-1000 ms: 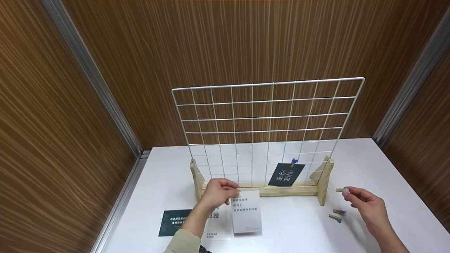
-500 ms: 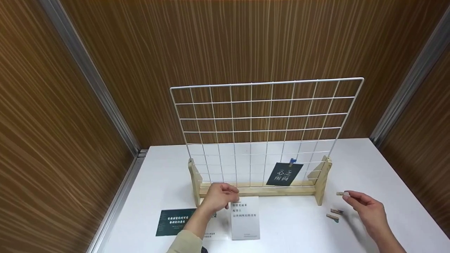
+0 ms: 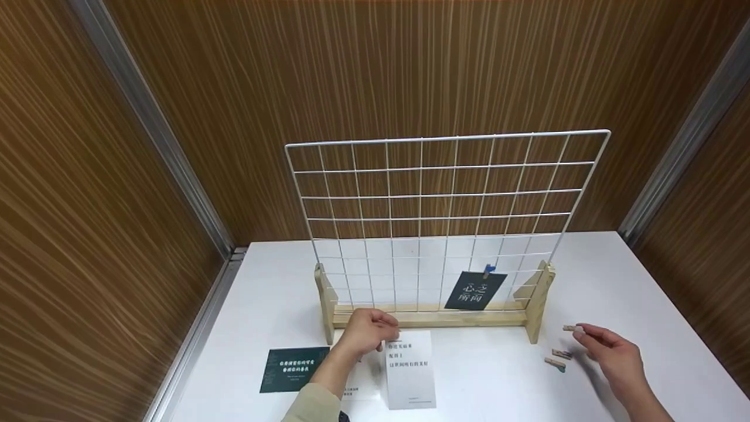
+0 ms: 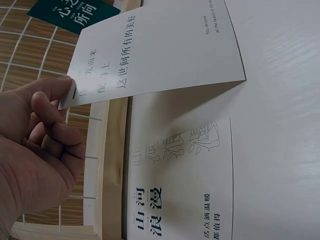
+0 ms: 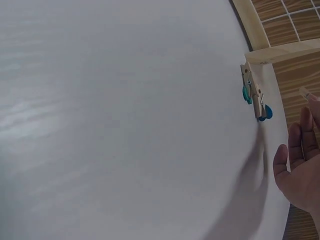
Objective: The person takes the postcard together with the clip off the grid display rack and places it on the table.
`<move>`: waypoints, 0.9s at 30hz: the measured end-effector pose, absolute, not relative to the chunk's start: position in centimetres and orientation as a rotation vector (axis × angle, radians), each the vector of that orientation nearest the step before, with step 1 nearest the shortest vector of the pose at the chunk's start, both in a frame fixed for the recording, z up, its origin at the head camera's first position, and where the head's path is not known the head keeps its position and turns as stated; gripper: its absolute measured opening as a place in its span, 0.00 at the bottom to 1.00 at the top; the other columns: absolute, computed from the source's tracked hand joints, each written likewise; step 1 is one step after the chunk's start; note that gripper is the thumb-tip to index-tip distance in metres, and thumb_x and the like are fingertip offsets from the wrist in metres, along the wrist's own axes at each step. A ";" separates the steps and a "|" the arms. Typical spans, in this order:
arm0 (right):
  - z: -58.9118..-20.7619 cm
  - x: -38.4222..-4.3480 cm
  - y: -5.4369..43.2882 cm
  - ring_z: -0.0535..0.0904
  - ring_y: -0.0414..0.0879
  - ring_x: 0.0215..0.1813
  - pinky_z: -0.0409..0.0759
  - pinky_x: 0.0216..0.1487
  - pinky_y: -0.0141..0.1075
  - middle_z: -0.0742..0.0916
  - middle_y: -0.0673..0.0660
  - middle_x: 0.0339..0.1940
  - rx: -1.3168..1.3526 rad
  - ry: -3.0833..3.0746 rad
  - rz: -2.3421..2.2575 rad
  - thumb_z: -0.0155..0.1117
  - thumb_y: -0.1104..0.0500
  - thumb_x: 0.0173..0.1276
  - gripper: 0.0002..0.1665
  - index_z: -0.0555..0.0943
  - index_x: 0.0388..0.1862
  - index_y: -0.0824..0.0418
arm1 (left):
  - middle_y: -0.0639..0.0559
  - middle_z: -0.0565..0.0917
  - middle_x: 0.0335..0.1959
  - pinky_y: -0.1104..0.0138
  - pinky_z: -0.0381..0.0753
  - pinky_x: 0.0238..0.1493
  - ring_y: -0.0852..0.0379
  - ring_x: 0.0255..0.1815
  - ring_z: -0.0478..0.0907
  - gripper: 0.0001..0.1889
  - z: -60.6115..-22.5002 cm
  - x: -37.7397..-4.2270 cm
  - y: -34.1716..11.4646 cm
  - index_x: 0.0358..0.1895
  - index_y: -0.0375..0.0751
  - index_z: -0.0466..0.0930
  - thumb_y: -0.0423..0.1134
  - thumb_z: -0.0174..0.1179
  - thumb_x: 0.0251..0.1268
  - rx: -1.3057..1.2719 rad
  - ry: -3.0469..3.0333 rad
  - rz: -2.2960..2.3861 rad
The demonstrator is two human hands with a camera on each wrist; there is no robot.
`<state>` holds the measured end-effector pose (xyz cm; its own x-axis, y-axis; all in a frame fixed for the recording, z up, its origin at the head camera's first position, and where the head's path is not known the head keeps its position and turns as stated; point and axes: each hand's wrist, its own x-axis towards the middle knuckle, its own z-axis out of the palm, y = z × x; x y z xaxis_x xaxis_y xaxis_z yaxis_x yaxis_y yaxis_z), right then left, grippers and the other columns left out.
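My left hand [image 3: 366,335] pinches a white card [image 3: 410,372] with dark printed lines by its upper left corner. In the left wrist view this card tilts up off the table, above another white card [image 4: 172,200] with large green characters. To the right, my right hand [image 3: 612,354] pinches a small wooden clothespin [image 3: 569,327] between thumb and finger, above the table. Below it two more clothespins [image 5: 247,84] lie side by side, with green and blue ornaments. A dark green card [image 3: 476,291] hangs on the white wire grid [image 3: 420,218] from a blue-topped clothespin [image 3: 489,270].
Wooden feet [image 3: 538,305] and a wooden bar [image 3: 433,319] hold the grid upright on the white table [image 3: 480,375]. Another dark green card [image 3: 287,370] lies left of my left forearm. Wood-grain panels [image 3: 375,64] enclose the table at the back and sides.
The left hand has lowered slightly, and the white card in it sits lower and nearer the table's front. My right hand has dipped a little with its clothespin.
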<state>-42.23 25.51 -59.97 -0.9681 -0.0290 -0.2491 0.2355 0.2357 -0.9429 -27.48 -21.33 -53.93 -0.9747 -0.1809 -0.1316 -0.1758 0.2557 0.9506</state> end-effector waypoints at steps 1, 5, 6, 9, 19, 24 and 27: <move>-60.0 -42.3 25.5 0.82 0.30 0.44 0.84 0.46 0.30 0.87 0.30 0.38 0.203 2.284 -1.809 0.78 0.50 0.71 0.14 0.91 0.53 0.50 | 0.49 0.90 0.33 0.74 0.71 0.20 0.60 0.25 0.79 0.10 -54.0 -27.5 -21.3 0.45 0.29 0.88 0.26 0.72 0.62 0.362 -2.489 -1.875; -60.4 -42.7 25.3 0.82 0.31 0.44 0.85 0.46 0.31 0.87 0.30 0.38 0.196 2.274 -1.806 0.78 0.51 0.71 0.13 0.91 0.52 0.49 | 0.50 0.90 0.33 0.73 0.72 0.21 0.59 0.26 0.80 0.09 -54.2 -27.5 -21.3 0.46 0.31 0.89 0.27 0.72 0.62 0.403 -2.510 -1.848; -60.4 -42.8 25.3 0.82 0.31 0.44 0.85 0.46 0.31 0.87 0.30 0.38 0.190 2.277 -1.798 0.77 0.51 0.71 0.13 0.90 0.53 0.50 | 0.50 0.90 0.33 0.72 0.73 0.22 0.59 0.27 0.80 0.09 -54.2 -27.5 -21.2 0.46 0.31 0.89 0.27 0.72 0.63 0.415 -2.515 -1.844; -60.6 -43.0 25.1 0.82 0.30 0.44 0.84 0.47 0.30 0.87 0.29 0.39 0.163 2.284 -1.776 0.76 0.51 0.72 0.15 0.90 0.55 0.51 | 0.51 0.90 0.33 0.72 0.73 0.23 0.59 0.28 0.81 0.09 -54.3 -27.5 -21.2 0.46 0.33 0.89 0.28 0.72 0.64 0.452 -2.525 -1.836; -61.6 -43.4 25.2 0.80 0.27 0.43 0.83 0.45 0.27 0.89 0.33 0.43 0.186 2.336 -1.697 0.76 0.49 0.72 0.24 0.87 0.62 0.60 | 0.50 0.90 0.32 0.72 0.74 0.23 0.59 0.27 0.81 0.10 -55.0 -27.7 -21.4 0.47 0.32 0.89 0.27 0.72 0.63 0.450 -2.532 -1.846; -62.2 -43.2 25.3 0.78 0.25 0.43 0.80 0.43 0.22 0.91 0.41 0.47 0.207 2.410 -1.630 0.76 0.50 0.72 0.27 0.85 0.63 0.64 | 0.48 0.90 0.33 0.73 0.73 0.21 0.60 0.26 0.80 0.10 -55.3 -27.8 -21.4 0.46 0.29 0.89 0.25 0.71 0.61 0.410 -2.504 -1.879; -62.3 -43.0 25.2 0.77 0.29 0.47 0.77 0.45 0.23 0.92 0.47 0.51 0.190 2.473 -1.566 0.76 0.49 0.72 0.29 0.85 0.64 0.64 | 0.47 0.90 0.33 0.73 0.72 0.21 0.60 0.26 0.80 0.10 -55.4 -27.8 -21.3 0.46 0.28 0.88 0.25 0.71 0.60 0.404 -2.483 -1.901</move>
